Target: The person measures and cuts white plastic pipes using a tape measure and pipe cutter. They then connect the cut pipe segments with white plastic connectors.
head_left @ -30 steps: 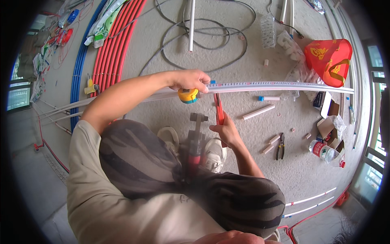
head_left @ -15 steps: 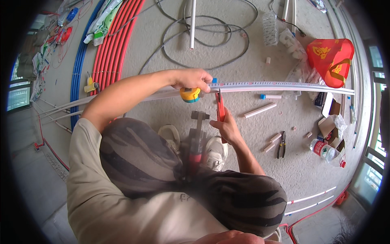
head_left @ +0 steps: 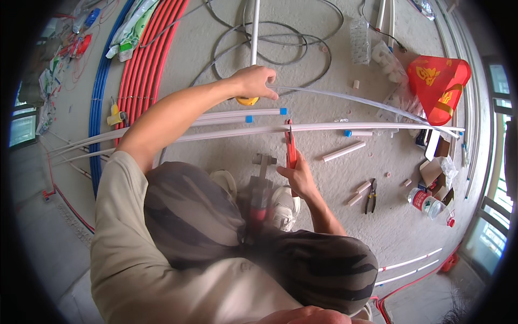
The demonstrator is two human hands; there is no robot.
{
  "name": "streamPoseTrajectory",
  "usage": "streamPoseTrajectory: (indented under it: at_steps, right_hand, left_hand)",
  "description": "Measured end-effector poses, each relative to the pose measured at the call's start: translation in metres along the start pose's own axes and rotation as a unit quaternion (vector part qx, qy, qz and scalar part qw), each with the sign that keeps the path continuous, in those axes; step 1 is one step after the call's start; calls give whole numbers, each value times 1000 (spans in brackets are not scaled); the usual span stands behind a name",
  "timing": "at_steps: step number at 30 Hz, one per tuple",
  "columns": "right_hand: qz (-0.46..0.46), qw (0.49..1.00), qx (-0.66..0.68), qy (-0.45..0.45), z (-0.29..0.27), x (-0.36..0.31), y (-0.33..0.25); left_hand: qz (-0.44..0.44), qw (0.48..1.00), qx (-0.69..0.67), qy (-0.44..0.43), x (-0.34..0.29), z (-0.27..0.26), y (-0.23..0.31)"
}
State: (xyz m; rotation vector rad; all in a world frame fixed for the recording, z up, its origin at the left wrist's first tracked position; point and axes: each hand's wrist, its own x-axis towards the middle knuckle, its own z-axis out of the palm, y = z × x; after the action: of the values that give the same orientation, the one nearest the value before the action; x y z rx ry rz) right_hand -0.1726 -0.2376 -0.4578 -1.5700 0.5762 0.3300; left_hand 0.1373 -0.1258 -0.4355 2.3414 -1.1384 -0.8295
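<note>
My left hand (head_left: 254, 82) grips a yellow tape measure (head_left: 248, 101), mostly hidden beneath the palm. Its blade (head_left: 345, 95) arcs out to the right, lifted off the long white pipe (head_left: 367, 126) that runs across in front of me. My right hand (head_left: 300, 174) is closed around a red pipe cutter (head_left: 291, 150), whose jaws are at this pipe; whether they bite into it I cannot tell. Two more white pipes end near the cutter, each with a blue end: one pipe (head_left: 237, 113) farther off, another pipe (head_left: 221, 121) nearer.
Between my shoes stands a blurred tool with a red part (head_left: 259, 213). Pliers (head_left: 370, 195), short pipe pieces (head_left: 344, 151), a plastic bottle (head_left: 426, 203) and a red bag (head_left: 440, 89) lie to the right. Red pipes (head_left: 148, 65), blue pipes (head_left: 102, 81) and coiled grey cable (head_left: 270, 24) occupy the far floor.
My left hand has moved away from me with the tape measure, and the blade has come up off the pipes. The cutter in my right hand has barely moved.
</note>
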Motion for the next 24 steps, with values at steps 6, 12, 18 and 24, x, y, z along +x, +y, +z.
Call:
streamPoseTrajectory:
  at_steps: [6, 12, 18, 24]
  right_hand:
    - [36, 999, -11, -1, -4, 1, -10]
    - [48, 996, -79, 15, -3, -1, 2]
    - [68, 996, -52, -3, -2, 2, 0]
    - [40, 999, -12, 23, 0, 3, 10]
  left_hand:
    - [8, 1000, -17, -23, 27, 19, -4]
    - [5, 999, -9, -38, 42, 34, 14]
    - [123, 986, 98, 60, 48, 45, 23]
    - [70, 988, -44, 131, -23, 75, 41]
